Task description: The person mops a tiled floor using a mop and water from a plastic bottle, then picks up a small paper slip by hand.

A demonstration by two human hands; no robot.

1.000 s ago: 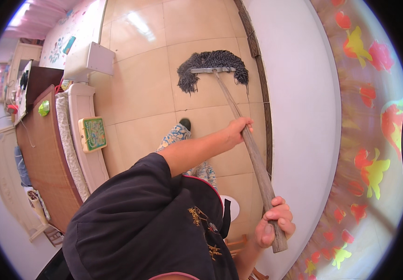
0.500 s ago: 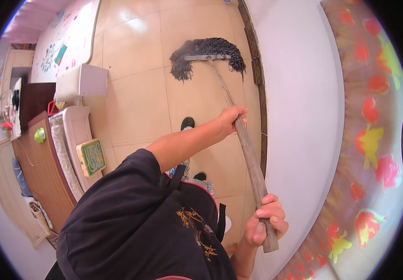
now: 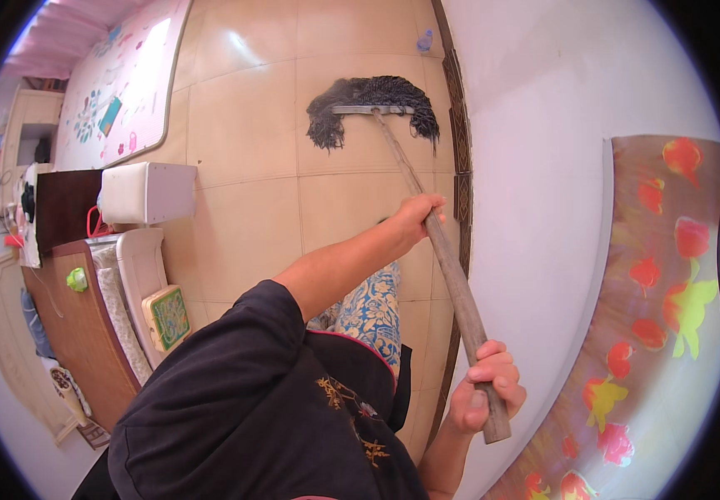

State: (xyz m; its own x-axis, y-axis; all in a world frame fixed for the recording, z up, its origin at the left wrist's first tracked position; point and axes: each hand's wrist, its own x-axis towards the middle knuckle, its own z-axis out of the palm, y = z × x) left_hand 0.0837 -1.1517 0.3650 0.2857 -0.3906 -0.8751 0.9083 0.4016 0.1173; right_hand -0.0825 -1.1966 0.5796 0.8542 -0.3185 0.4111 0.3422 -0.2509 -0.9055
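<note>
A mop lies ahead of me, its dark grey string head spread on the tiled floor below a grey metal bar. The long wooden handle slants from there back to my right side. My left hand is closed around the middle of the handle, with the arm reaching across my front. Near the handle's upper end, my right hand is wrapped round the wood, and the bare end sticks out below the fingers.
A white wall with a dark skirting runs close on the right, beside a flowered curtain. A small bluish object lies on the floor ahead. To the left stand a white box-like stool, a brown table and a green-faced board.
I have moved forward: the floor, stool and curtain have shifted backward in view, and the bluish object shows more fully. Both hands have kept their hold on the mop.
</note>
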